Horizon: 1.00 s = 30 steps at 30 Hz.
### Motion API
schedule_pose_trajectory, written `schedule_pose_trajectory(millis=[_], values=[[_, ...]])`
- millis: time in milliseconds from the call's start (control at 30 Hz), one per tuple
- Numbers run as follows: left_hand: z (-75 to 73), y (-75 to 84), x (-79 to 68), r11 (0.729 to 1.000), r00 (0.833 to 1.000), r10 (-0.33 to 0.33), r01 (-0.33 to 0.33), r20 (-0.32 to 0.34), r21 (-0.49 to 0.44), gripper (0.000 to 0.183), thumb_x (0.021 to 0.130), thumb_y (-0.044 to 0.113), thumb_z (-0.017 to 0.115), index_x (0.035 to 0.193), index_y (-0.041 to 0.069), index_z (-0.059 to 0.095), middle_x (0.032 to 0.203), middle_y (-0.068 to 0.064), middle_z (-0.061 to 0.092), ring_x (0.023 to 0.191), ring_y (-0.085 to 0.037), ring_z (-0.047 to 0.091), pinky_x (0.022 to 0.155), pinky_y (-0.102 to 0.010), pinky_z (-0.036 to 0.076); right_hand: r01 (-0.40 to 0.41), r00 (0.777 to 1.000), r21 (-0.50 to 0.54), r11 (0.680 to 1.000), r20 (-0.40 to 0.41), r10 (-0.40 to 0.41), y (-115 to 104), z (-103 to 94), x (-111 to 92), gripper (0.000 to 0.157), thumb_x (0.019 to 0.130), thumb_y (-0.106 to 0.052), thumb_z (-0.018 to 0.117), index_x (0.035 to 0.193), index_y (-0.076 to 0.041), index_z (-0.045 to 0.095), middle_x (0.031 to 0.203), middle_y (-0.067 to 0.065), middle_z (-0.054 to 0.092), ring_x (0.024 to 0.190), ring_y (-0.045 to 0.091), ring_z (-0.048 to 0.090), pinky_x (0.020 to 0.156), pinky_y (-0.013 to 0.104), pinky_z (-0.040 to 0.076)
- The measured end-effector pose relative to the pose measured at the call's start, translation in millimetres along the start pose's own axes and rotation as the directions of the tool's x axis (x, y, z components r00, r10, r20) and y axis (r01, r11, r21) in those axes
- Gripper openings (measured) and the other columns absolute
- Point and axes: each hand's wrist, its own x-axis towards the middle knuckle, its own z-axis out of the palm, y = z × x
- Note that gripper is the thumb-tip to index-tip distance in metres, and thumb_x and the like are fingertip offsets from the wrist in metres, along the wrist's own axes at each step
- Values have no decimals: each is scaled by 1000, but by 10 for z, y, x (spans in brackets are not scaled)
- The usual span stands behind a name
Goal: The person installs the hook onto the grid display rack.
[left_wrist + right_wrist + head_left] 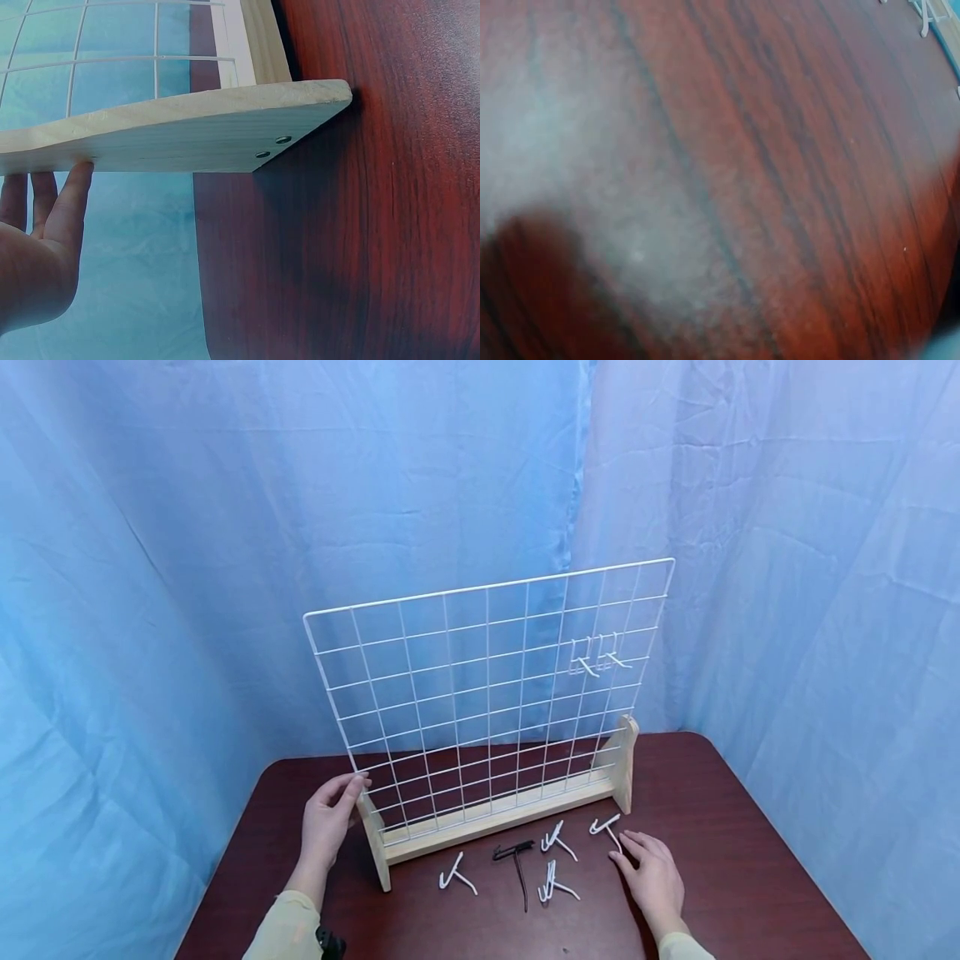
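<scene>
In the head view, a white wire grid panel (487, 693) stands in a wooden stand (495, 827) on the table. My left hand (330, 818) grips the top of the stand's left side, thumb in front; the left wrist view shows its fingers (71, 202) against the wooden side piece (180, 139). At the right, my right hand (651, 875) pinches the prong end of a white hook (606, 825) between thumb and fingers, low over the table. Two white hooks (587, 667) hang on the grid's upper right. The right wrist view shows mostly blurred tabletop, the pinch out of sight.
Before the stand lie a black hook (517, 856) and three white hooks, one at the left (456, 874), one at the back (557, 839) and one nearer the front (555, 887). Blue curtains (420, 485) surround the dark red table (720, 827).
</scene>
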Motion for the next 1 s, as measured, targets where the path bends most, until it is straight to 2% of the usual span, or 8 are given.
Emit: schedule_pose_trajectory(millis=[200,433,667,833,1000], values=[[-11,-31,16,1000,1000,2,-2,4,-12,32,99,20,63,120,-4,66,117,-25,66,88,-14,64,68,-30,56,-35,999,7,999,-20,35,-22,39,29,31,71,-9,87,100,-3,78,102,11,72,102,34,59,89,43,42],[-26,-294,156,999,1000,-30,30,1,-17,33,99,22,63,123,-1,66,118,-20,67,87,-8,63,68,-28,56,-106,993,3,994,-44,106,-79,59,40,25,72,-7,87,96,-5,79,98,8,71,99,32,58,83,45,44],[-16,-362,168,1000,1000,-6,6,-17,-23,34,98,28,64,122,4,69,118,-18,68,86,-8,62,67,-29,56,-101,991,10,995,-85,101,-97,80,48,18,73,-2,85,89,-4,79,92,7,71,92,31,58,79,41,42],[-16,-291,138,1000,1000,-19,18,-12,-12,32,99,26,63,121,3,69,118,-18,68,87,-8,62,68,-30,56,-101,988,11,995,-112,102,-95,93,46,14,73,2,82,85,-4,77,89,8,70,90,32,57,79,40,41],[-16,-70,36,1000,1000,-9,9,5,-14,32,100,21,63,121,-3,67,117,-23,67,89,-10,62,69,-33,57,-104,983,7,995,-149,104,-104,92,44,12,74,2,80,84,-4,77,86,10,70,87,36,58,79,43,41]])
